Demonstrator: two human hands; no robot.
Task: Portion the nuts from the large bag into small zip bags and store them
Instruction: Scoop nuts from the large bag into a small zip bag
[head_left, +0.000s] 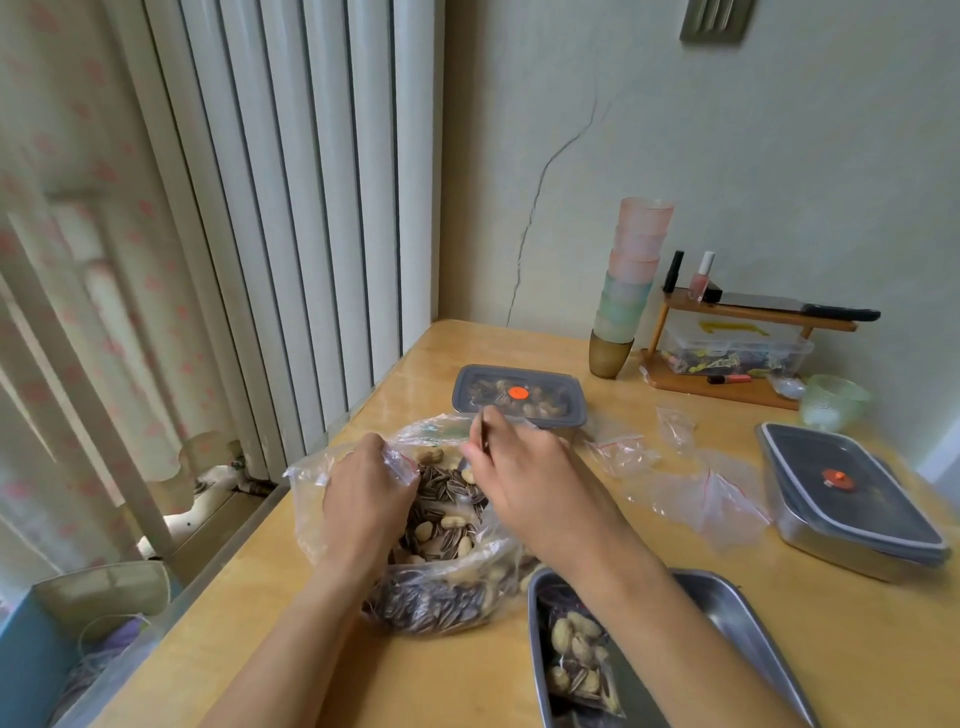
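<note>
A large clear plastic bag (441, 603) full of striped sunflower seeds and peanuts sits on the wooden table (857, 649) in front of me. My left hand (366, 499) grips a small zip bag with a red seal (400, 460) at the big bag's open mouth. My right hand (524, 478) is curled round a thin dark handle (484, 428) that sticks up above the nuts; its lower end is hidden. An open steel tray (748, 618) at the near right holds a filled small zip bag (579, 670).
Several empty small zip bags (696, 493) lie to the right. A lidded grey container of nuts (519, 397) stands behind the big bag, another lidded steel container (852, 506) at the right. Stacked cups (628, 286) and a small wooden shelf (737, 343) stand by the wall.
</note>
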